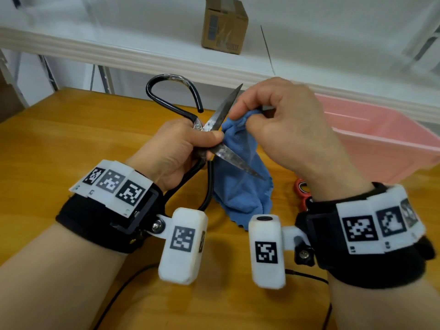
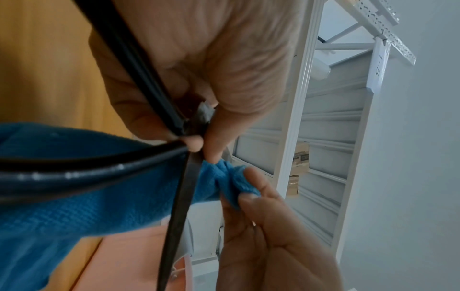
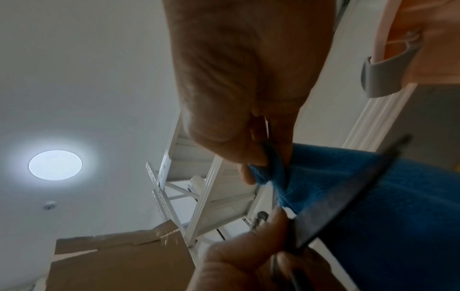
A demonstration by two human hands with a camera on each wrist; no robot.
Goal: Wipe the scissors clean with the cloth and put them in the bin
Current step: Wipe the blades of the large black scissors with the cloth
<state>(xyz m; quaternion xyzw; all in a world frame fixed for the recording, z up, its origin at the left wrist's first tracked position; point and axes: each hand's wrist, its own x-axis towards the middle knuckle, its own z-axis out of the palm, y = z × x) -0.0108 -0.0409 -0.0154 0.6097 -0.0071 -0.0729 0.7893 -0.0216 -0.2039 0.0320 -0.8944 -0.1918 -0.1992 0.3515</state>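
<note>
Scissors are being held up over the wooden table, blades spread wide apart, and I'm gripping them at the pivot with my left hand, thumb and fingers curled round the metal. My right hand is pinching a bunched fold of the blue cloth just beside the crossing of the blades, the rest of it hanging down behind the lower blade. I'm judging the wiping to be under way and not finished: both blades are looking dull and mottled, though blur is making it hard to tell grime from plain wear. Nothing is going into the pink bin yet; it is sitting well apart at my right, its far end cut off by the frame. A small red object is partly hidden behind my right wrist, and I can't identify it.
</note>
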